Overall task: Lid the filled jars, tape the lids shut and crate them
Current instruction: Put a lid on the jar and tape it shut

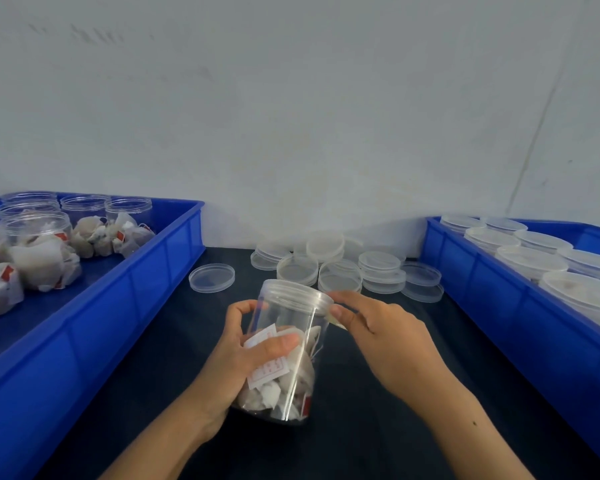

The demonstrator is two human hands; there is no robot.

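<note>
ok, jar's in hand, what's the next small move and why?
Probably run the right hand around the rim, pressing down the strip it pinches: the lid already sits on the jar, and the left hand steadies the body.

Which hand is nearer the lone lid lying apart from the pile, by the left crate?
Left. The left hand grips the jar just this side of the lone lid; the right hand is at the jar's rim, farther right.

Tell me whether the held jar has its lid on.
Lid on: the jar in the left hand has a clear cap across its mouth; right hand touches its rim.
</note>
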